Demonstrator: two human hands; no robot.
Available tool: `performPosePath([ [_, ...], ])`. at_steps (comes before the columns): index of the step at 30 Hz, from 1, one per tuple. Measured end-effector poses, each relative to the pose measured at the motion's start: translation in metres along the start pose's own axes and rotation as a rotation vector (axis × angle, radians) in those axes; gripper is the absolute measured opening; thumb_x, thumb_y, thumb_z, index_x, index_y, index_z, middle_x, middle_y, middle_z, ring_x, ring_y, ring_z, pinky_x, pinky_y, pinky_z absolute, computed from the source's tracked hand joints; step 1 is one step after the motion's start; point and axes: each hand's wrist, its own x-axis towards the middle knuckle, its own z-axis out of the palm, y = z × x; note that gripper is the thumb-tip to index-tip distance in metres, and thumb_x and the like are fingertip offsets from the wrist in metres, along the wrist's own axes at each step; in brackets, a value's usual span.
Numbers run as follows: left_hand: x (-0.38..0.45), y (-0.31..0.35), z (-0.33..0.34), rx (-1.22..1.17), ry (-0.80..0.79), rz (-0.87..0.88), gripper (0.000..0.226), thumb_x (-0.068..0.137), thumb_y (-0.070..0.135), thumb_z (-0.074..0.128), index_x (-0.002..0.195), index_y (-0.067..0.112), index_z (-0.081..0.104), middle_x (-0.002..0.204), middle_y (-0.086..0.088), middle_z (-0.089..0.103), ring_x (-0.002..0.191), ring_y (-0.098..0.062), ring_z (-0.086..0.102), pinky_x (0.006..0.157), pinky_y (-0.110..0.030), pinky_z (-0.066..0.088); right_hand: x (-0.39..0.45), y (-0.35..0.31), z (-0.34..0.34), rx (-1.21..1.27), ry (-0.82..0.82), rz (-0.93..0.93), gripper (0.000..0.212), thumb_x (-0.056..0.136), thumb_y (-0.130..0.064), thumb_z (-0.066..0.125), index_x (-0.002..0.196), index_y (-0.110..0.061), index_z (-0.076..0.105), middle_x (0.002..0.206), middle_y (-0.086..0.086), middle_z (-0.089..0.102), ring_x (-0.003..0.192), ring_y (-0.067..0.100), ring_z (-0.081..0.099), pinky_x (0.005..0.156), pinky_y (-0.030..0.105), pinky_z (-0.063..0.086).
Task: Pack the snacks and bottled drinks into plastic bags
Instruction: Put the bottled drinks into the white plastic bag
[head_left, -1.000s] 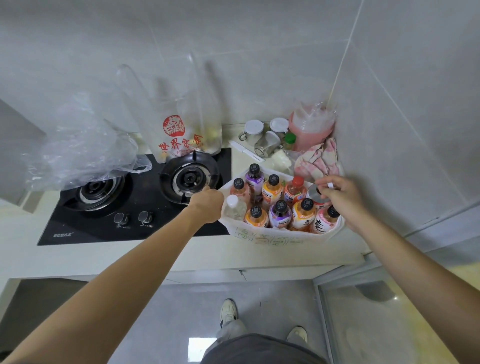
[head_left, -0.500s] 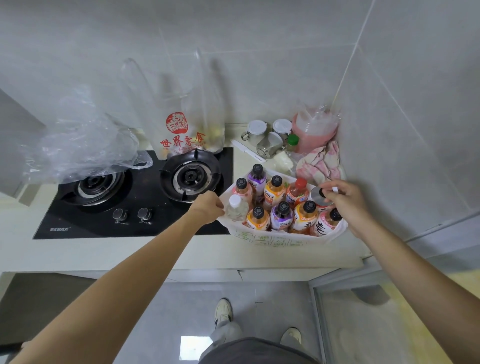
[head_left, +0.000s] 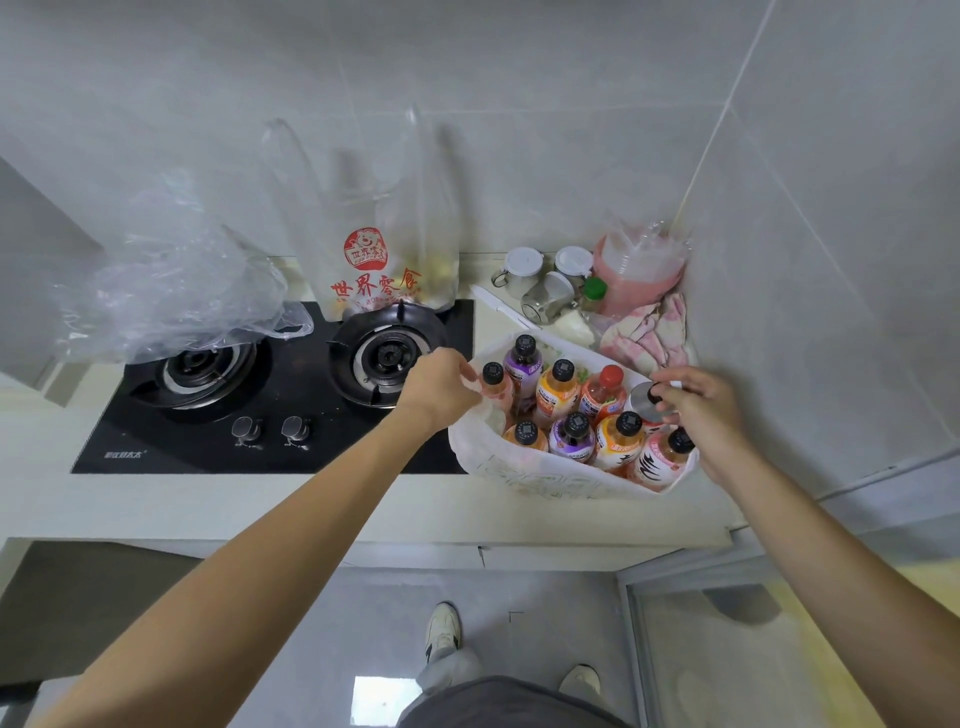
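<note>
Left hand (head_left: 439, 387): fingers pinch the left rim of the white bag (head_left: 545, 480).
White bag: stands on the surface (head_left: 260, 501) between both hands, packed with upright bottles (head_left: 574, 434).
Right hand (head_left: 698, 410): fingers grasp a silver-topped can (head_left: 643, 401) at the bag's right rim.

A pale kitchen counter (head_left: 311, 499) carries a black two-burner gas hob (head_left: 270, 395), a white bag of bottled drinks (head_left: 540, 478), lidded jars (head_left: 522, 267), a pink cloth (head_left: 649, 332) and a white knife (head_left: 501, 312).
</note>
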Motion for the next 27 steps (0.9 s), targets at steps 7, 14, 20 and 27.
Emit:
performPosePath([
  [7, -0.005, -0.006, -0.016, 0.425, -0.101, 0.009, 0.023, 0.086, 0.008, 0.068, 0.109, 0.007, 0.068, 0.103, -0.01, 0.071, 0.093, -0.032, 0.067, 0.084, -0.041, 0.058, -0.002, -0.001, -0.009, 0.019, -0.032, 0.004, 0.021, 0.092, -0.001, 0.067, 0.102, -0.016, 0.077, 0.098, 0.014, 0.073, 0.078, 0.018, 0.065, 0.073, 0.031, 0.055],
  [14, -0.011, -0.01, -0.008, 0.462, -0.209, -0.034, 0.018, 0.088, 0.028, 0.068, 0.089, 0.015, 0.057, 0.088, -0.004, 0.065, 0.082, -0.027, 0.063, 0.072, -0.037, 0.053, -0.005, -0.001, -0.009, 0.038, -0.034, 0.006, 0.02, 0.092, 0.001, 0.066, 0.104, -0.011, 0.077, 0.099, 0.011, 0.073, 0.076, 0.016, 0.064, 0.072, 0.031, 0.055],
  [20, -0.013, -0.024, 0.009, 0.401, -0.193, -0.095, 0.026, 0.094, 0.037, 0.064, 0.082, 0.016, 0.055, 0.078, -0.002, 0.059, 0.08, -0.026, 0.061, 0.07, -0.036, 0.05, -0.005, -0.002, -0.006, 0.045, -0.029, 0.012, 0.022, 0.091, 0.003, 0.066, 0.105, -0.011, 0.076, 0.099, 0.011, 0.074, 0.074, 0.015, 0.064, 0.07, 0.028, 0.054],
  [27, -0.017, -0.039, 0.017, -0.043, -0.16, -0.081, 0.018, 0.092, 0.015, 0.064, 0.075, 0.012, 0.058, 0.076, -0.001, 0.06, 0.076, -0.021, 0.058, 0.065, -0.029, 0.043, -0.003, 0.0, -0.008, 0.046, -0.031, 0.015, 0.021, 0.091, 0.002, 0.066, 0.103, -0.013, 0.077, 0.099, 0.01, 0.074, 0.076, 0.018, 0.066, 0.071, 0.032, 0.056],
])
